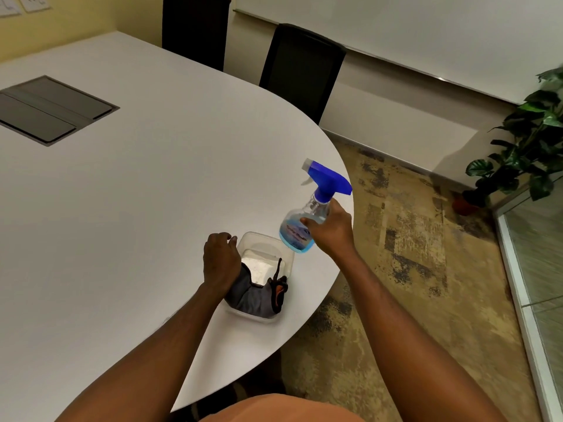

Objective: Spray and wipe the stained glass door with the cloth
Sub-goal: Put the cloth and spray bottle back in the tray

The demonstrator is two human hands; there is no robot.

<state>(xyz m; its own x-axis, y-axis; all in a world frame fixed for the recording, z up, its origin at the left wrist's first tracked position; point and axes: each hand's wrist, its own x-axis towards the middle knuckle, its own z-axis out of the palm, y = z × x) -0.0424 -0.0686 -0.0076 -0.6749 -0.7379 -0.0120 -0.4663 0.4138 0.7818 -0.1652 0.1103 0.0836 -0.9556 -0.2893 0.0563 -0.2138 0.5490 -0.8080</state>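
Orange garment (283, 409): bottom edge of view, nearest the camera, just below the table's near rim.
Left forearm (158, 339): bare, reaching up from lower left across the table top.
Left hand (221, 260): at the left rim of the clear container, knuckles up, fingers curled together; seems closed on the cloth's upper edge, though the palm hides the actual contact.
Cloth (253, 296): dark grey, bunched in the near half of the container, dark trim and a thin strap sticking up on its right side.
Clear container (262, 239): shallow plastic tub on the table close to the curved right edge; something white lying in its far half.
Right hand (330, 229): raised just beyond the container, fingers wrapped tight around the bottle's body.
Spray bottle (300, 229): clear with blue liquid, held off the table; long axis tilted, base toward lower left, neck toward upper right; blue trigger head on top, nozzle pointing up and left, away from the glass.
Table (152, 193): white, rounded end, dark recessed panel at far left.
Glass door (536, 269): far right, pale frame, well apart from both hands.
Surroundings: two black chairs (300, 68) beyond the table, potted plant (527, 141) at right.
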